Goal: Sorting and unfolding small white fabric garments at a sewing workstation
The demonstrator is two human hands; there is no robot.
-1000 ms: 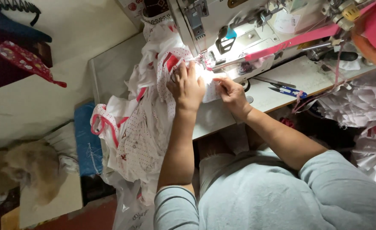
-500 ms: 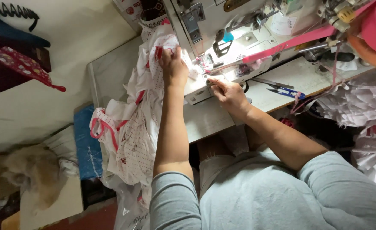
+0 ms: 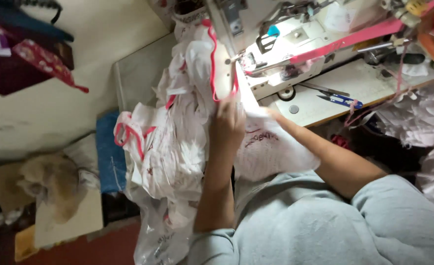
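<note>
My left hand point(image 3: 228, 122) is closed on a bundle of white printed fabric with pink trim point(image 3: 172, 142), just below the sewing machine point(image 3: 295, 34). The bundle hangs off the left end of the table and down past my knee. To its right, my right hand point(image 3: 274, 116) grips the top edge of a white printed fabric piece point(image 3: 271, 147) that drapes over my lap; its fingers are partly hidden by the cloth. A loop of pink trim point(image 3: 212, 54) runs up beside the machine's arm.
A pink tape point(image 3: 354, 37) stretches across the machine. Blue-handled snips point(image 3: 342, 100) lie on the pale table point(image 3: 374, 78). More white fabric point(image 3: 418, 118) is heaped at the right. A blue cloth point(image 3: 110, 152) and boxes sit on the floor at left.
Both hands have drawn back from the needle area toward my body. The white fabric piece has come away from the machine and now hangs over my lap.
</note>
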